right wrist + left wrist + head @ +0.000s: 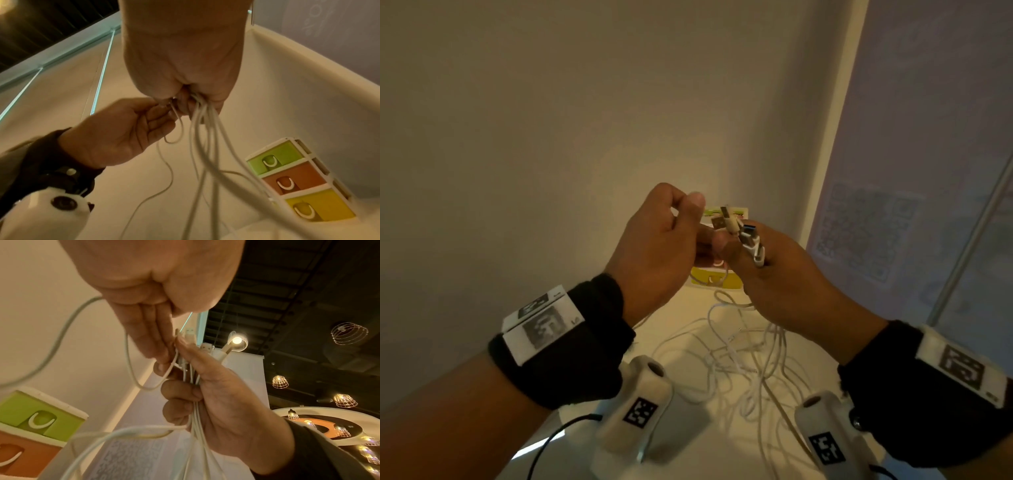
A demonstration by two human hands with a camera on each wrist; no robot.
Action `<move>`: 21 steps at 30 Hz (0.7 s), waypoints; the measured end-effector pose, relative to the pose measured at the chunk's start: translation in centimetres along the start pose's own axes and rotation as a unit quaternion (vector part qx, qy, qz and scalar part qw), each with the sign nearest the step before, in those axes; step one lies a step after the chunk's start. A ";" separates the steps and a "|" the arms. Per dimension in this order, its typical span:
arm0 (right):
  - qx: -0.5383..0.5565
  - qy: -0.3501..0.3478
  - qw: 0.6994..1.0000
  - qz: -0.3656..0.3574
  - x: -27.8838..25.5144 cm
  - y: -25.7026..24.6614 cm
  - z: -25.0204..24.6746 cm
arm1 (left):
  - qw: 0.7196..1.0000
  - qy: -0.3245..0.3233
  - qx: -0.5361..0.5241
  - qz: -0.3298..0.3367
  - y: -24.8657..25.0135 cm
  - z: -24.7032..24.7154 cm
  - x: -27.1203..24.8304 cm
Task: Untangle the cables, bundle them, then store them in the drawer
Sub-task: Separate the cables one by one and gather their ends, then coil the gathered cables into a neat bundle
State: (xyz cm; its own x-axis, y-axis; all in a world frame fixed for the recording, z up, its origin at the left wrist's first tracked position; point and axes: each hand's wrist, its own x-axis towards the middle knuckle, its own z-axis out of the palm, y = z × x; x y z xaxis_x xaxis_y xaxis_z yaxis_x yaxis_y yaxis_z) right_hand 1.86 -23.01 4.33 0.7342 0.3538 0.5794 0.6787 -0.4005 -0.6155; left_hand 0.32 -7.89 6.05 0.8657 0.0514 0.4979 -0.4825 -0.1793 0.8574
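The right hand [770, 270] grasps the gathered plug ends of the white cables [743, 356], raised above the table [688, 442]; the left hand [657, 253] pinches one cable beside them; loose loops trail down; the drawer unit [296, 180] stands at the table's far edge.

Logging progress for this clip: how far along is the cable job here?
Done: several plug ends are gathered side by side in the right hand. In hand: the left hand pinches one more cable at that cluster. Left: the cables below hang in tangled loops onto the table, nothing is bundled, and the drawers look shut.
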 end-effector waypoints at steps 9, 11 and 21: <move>0.178 0.100 0.977 0.062 0.1 0.2 0.9 | 0.996 -0.084 0.031 0.026 0.1 0.5 -1.2; 0.190 0.124 0.971 0.070 0.4 -0.3 0.8 | 0.991 -0.123 0.047 0.029 -0.1 0.7 -1.5; 0.477 0.186 0.848 0.137 0.9 0.2 -1.1 | 0.905 -0.269 0.324 0.064 -3.7 -3.0 -0.4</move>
State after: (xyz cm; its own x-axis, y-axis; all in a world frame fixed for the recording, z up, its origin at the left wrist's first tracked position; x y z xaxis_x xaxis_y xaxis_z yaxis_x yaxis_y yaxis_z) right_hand 2.63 -23.65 5.34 0.9315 -0.0048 0.3637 0.3165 0.5033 -0.8040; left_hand 1.37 -4.31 3.05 0.8322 -0.4643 0.3031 -0.5545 -0.6975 0.4539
